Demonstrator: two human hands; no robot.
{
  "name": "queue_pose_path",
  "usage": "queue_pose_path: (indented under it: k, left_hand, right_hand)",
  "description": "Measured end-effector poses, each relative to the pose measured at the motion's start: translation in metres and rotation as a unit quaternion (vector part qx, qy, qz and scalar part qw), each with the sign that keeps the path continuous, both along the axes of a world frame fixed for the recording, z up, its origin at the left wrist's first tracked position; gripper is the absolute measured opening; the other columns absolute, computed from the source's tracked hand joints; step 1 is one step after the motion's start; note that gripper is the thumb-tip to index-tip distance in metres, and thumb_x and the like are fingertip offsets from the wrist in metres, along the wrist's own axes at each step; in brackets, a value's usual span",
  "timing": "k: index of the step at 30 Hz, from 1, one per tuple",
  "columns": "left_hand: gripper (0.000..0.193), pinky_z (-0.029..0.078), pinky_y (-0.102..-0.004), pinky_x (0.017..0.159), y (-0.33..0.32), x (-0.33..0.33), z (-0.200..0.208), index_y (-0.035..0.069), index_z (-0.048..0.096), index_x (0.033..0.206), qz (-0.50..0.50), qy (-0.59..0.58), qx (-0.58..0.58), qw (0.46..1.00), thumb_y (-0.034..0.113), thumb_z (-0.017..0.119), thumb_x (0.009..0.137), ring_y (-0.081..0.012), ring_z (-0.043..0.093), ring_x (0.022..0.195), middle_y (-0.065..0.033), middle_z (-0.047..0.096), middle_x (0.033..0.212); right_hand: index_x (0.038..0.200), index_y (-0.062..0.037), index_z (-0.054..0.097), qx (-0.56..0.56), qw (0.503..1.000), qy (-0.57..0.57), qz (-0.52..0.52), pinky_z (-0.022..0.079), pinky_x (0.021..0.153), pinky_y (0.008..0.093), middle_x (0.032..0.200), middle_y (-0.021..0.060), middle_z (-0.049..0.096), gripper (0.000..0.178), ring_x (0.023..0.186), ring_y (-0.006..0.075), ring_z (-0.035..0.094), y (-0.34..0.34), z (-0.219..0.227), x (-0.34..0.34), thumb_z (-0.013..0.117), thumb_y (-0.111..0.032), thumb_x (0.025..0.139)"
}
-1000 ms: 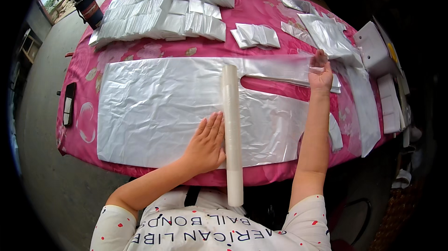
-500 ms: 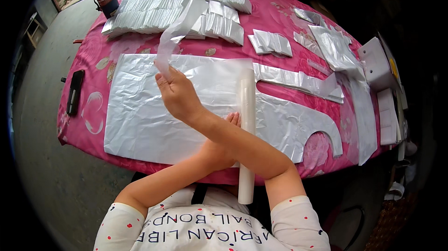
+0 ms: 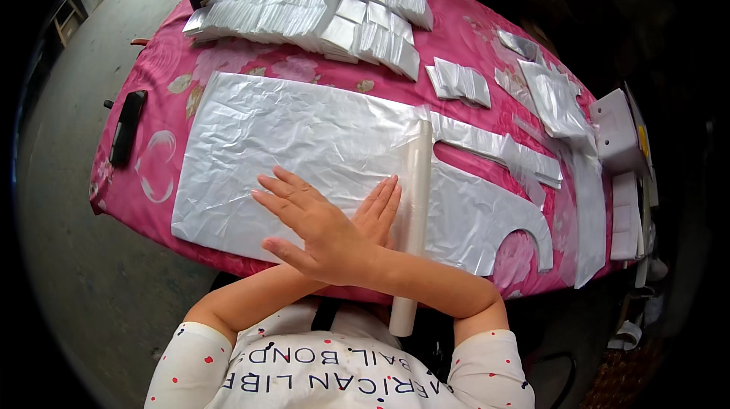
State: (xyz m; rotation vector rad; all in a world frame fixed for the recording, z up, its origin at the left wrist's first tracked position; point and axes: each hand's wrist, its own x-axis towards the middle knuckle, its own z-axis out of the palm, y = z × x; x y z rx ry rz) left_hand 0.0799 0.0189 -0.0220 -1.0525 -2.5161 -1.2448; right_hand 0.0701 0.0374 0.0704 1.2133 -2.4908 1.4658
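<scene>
Both arms cross over the silvery plastic sheet [image 3: 304,143] spread on the pink-clothed bench [image 3: 487,44]; the right hand [image 3: 312,222] lies on top, fingers spread, its grip released and grasping nothing; the left hand [image 3: 378,211] lies flat beneath it, also released, fingertips just beside the white roll [image 3: 414,203] standing to its right. Beyond both grips, at the far edge, sit stacks of folded pieces [image 3: 304,13].

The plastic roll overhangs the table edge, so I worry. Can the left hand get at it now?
Probably yes: the left hand lies flat on the silver sheet right beside the plastic roll, nothing between them, though the right hand crosses over it.
</scene>
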Motion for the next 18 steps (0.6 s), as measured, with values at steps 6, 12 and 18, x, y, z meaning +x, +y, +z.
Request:
queue_pose_path:
  k: [6, 12, 18]
  left_hand:
    - [0.065, 0.029, -0.0342, 0.104, 0.003, -0.074, 0.031, -0.008, 0.021, 0.137, -0.012, -0.492, 0.409, 0.768, 0.035, 0.042, 0.092, -0.0247, 0.034, 0.129, -0.0158, 0.031, 0.142]
    - [0.07, 0.034, -0.0328, 0.101, 0.019, -0.116, 0.041, -0.008, 0.018, 0.138, -0.005, -0.685, 0.436, 0.584, 0.047, 0.026, 0.095, -0.0229, 0.041, 0.123, -0.0163, 0.04, 0.135]
    - [0.058, 0.032, -0.0342, 0.103, -0.004, -0.117, 0.053, -0.006, 0.035, 0.13, 0.11, -0.552, 0.411, 0.717, 0.041, 0.031, 0.096, -0.0237, 0.038, 0.125, -0.0152, 0.042, 0.133]
  right_hand:
    - [0.118, -0.0014, 0.054, 0.087, 0.97, 0.066, -0.215, 0.037, 0.097, 0.0427, 0.127, 0.0151, 0.05, 0.042, 0.119, 0.0343, 0.045, 0.145, -0.018, 0.041, 0.053, -0.031, 0.088]
    - [0.126, -0.0032, 0.048, 0.201, 0.963, 0.056, -0.169, 0.034, 0.101, 0.0413, 0.134, 0.0159, 0.043, 0.055, 0.125, 0.0338, 0.039, 0.192, -0.046, 0.063, 0.049, -0.043, 0.088]
    - [0.134, -0.0073, 0.041, 0.296, 0.948, 0.087, -0.074, 0.019, 0.109, 0.042, 0.143, 0.0113, 0.034, 0.066, 0.134, 0.032, 0.026, 0.178, -0.043, 0.043, 0.038, -0.055, 0.089]
